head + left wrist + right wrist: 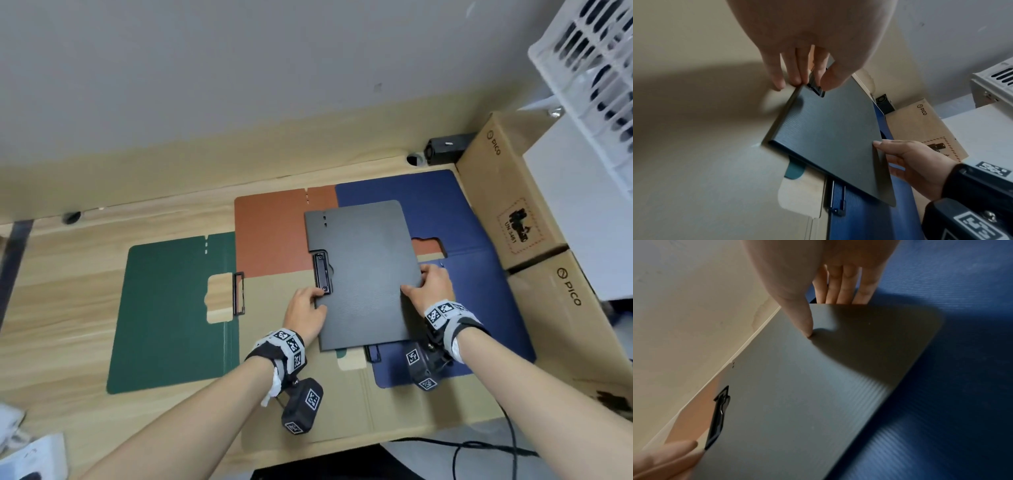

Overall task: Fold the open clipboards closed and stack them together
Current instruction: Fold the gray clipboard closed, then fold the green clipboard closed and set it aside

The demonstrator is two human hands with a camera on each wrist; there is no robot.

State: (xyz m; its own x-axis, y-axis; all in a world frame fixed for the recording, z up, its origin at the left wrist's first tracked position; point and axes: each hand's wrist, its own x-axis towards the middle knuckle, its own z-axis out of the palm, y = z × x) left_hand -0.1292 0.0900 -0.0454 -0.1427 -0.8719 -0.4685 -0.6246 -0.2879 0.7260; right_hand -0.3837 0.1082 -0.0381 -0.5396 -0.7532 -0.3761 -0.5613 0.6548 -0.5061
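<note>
The closed black clipboard (363,274) is being pinched by both hands (305,308) (431,286) and is best kept level.

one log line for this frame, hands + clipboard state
black clipboard folded closed | left hand grips clip edge | right hand grips opposite edge | green clipboard open

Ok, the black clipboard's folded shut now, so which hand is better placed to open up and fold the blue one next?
Right. The right hand grips the black clipboard at its edge directly over the open blue clipboard. The left hand pinches the opposite edge by the clip, farther from the blue one.
</note>
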